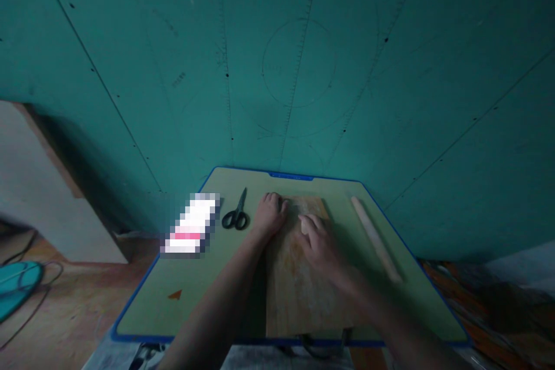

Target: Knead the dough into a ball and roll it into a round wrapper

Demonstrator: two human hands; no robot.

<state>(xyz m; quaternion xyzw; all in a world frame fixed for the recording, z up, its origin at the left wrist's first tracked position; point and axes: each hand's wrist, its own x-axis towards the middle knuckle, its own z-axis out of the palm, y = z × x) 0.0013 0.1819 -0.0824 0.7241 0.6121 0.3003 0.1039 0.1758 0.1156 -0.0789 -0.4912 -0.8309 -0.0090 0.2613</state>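
A wooden board (299, 289) lies on a pale green table (203, 283) with a blue rim. My left hand (272, 213) rests at the board's upper left edge with its fingers curled; whether anything is under them is hidden. Over the upper right part of the board, my right hand (315, 237) is closed around a small pale lump (306, 225), which shows between thumb and fingers. Whitish smears mark the board's surface. Black-handled scissors (235, 218) lie left of my left hand, tips pointing away. A pale rolling pin (376, 240) lies slanted to the right of the board.
A pixelated bright rectangle (191, 224) covers something at the table's left side. Near the front left is a small orange triangle (175, 295). A green wall (277, 69) with drawn lines rises behind the table. At the far left stand a white panel (56, 185) and a turquoise round object (17, 289).
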